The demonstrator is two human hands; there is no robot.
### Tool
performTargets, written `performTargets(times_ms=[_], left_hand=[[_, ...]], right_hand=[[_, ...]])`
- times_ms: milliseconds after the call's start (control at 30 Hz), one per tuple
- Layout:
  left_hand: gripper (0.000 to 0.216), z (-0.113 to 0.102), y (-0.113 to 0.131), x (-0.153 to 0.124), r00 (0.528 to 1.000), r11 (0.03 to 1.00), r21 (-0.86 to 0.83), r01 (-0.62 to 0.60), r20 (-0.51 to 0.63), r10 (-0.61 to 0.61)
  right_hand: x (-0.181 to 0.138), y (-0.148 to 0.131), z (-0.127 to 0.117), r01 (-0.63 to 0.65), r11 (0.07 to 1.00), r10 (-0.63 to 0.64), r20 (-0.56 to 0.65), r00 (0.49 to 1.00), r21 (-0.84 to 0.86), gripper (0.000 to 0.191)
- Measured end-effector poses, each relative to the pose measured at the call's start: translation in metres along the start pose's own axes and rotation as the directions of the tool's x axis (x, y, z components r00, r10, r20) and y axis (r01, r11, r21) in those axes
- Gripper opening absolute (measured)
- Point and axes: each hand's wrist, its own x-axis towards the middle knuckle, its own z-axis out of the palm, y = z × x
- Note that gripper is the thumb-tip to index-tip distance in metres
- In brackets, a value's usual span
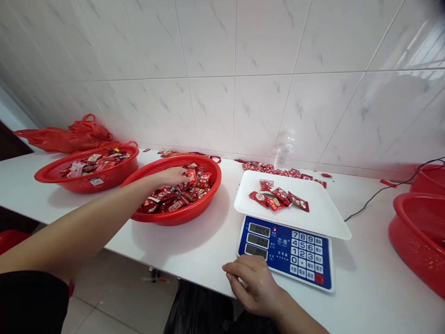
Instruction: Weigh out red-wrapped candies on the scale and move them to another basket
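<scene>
My left hand [174, 176] reaches into the middle red plastic basket [194, 214], which is heaped with small red-wrapped candies [174, 203]. Its fingers are closed at one red candy packet [192, 176] near the far side of the heap. My right hand [253, 283] hovers at the table's front edge, just before the lower left corner of a blue digital scale [285, 253]. Its fingers are curled together, with nothing visible in them. On the scale's white tray [327, 208] lie several red candy packets [276, 202]. The top display seems to read 0.054.
Another red basket [114, 169] with mixed packets stands at the left, before red plastic bags [69, 137]. Red baskets [410, 227] sit at the right edge. Along the tiled wall lie red packaging [271, 170], a clear bottle [285, 153] and a black cable [375, 197].
</scene>
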Motion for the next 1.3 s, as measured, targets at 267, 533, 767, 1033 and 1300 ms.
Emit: performTargets(times_ms=[267, 533, 767, 1033, 1300], left_hand=[[0.031, 0.025, 0.095, 0.009, 0.94, 0.941, 0.14, -0.308, -0.107, 0.323], [0.04, 0.061, 0.135, 0.034, 0.845, 0.798, 0.343, -0.496, -0.021, 0.534], [0.034, 0.041, 0.098, 0.026, 0.907, 0.907, 0.23, -0.353, -0.154, 0.392], [0.039, 0.053, 0.102, -0.037, 0.861, 0.795, -0.358, -0.489, -0.342, 0.375], [0.033, 0.136, 0.1, -0.042, 0.675, 0.613, -0.376, -0.694, -0.637, 0.372]], right_hand=[[0.006, 0.007, 0.003, 0.035, 0.998, -0.038, -0.04, 0.998, -0.057, 0.016], [0.006, 0.014, 0.006, 0.038, 0.993, -0.045, -0.053, 0.998, -0.116, 0.018], [0.005, 0.012, 0.007, 0.051, 0.991, -0.053, -0.015, 0.998, -0.125, 0.017], [0.007, 0.01, 0.001, 0.047, 0.994, -0.048, -0.008, 0.999, -0.097, 0.018], [0.006, 0.011, 0.005, 0.103, 0.987, -0.104, 0.003, 0.995, -0.124, 0.017]])
